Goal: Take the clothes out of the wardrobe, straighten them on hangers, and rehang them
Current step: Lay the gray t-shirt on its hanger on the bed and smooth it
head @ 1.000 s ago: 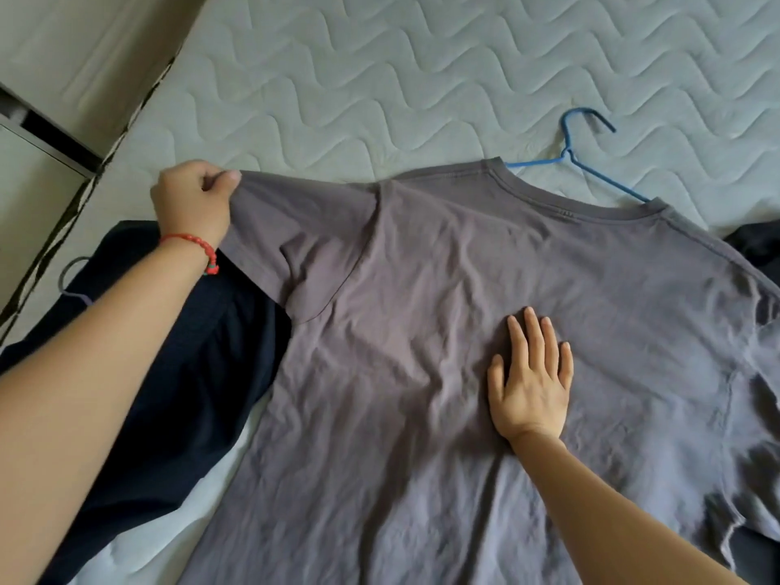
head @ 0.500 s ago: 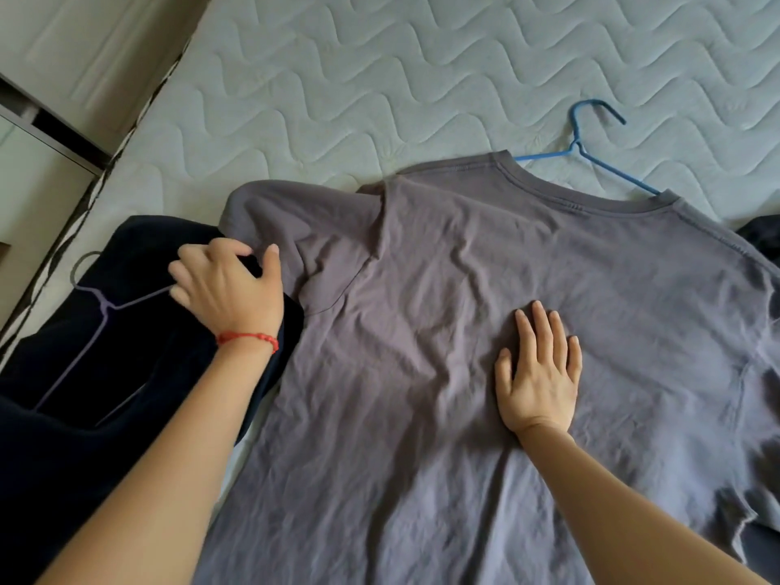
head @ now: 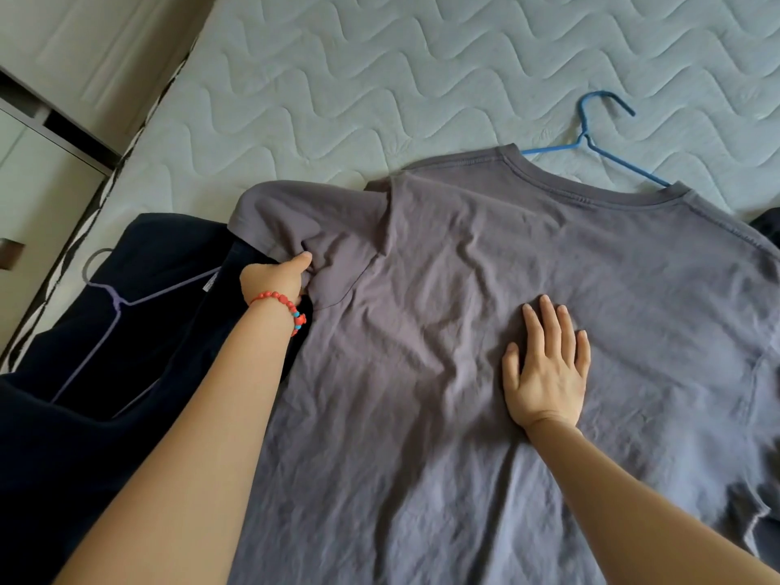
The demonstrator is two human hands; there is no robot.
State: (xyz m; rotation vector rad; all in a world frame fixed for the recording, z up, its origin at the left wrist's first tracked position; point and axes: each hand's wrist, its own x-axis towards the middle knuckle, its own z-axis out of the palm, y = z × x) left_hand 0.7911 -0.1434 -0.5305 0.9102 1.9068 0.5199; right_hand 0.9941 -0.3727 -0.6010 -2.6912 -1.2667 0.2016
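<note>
1. Grey T-shirt is lying spread flat on the quilted mattress, with the blue hanger poking out at its collar.
2. Left hand is pinching the sleeve's lower edge, fingers closed on the cloth.
3. Right hand is pressing flat on the shirt, fingers spread wide.
4. Dark garment on a pale hanger is lying beside it; its small white label is too small to read.

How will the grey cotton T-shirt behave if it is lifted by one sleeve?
The grey cotton T-shirt will probably sag limply: its fabric is creased and bunches where the left hand grips the sleeve. It looks light. The thin blue wire hanger inside the collar may slip out.
</note>
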